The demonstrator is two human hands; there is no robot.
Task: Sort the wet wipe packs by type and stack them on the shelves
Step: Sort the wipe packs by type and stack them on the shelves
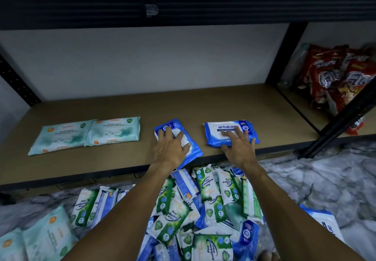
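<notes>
Two blue wipe packs lie near the front edge of the brown shelf board (203, 102). My left hand (171, 145) rests flat on the left blue pack (193, 151), which lies skewed and juts over the shelf edge. My right hand (239, 146) presses with spread fingers on the right blue pack (219, 127), which lies square. Two pale teal packs (61, 136) (116, 131) lie side by side at the shelf's left. A heap of green-and-white pine packs and blue packs (203, 210) covers the floor below my arms.
Black shelf posts stand at the right (335, 122) and far left. Red snack bags (335, 79) fill the neighbouring shelf bay on the right. More teal packs (40, 238) lie on the marbled floor at lower left, and a blue pack (323, 222) at lower right.
</notes>
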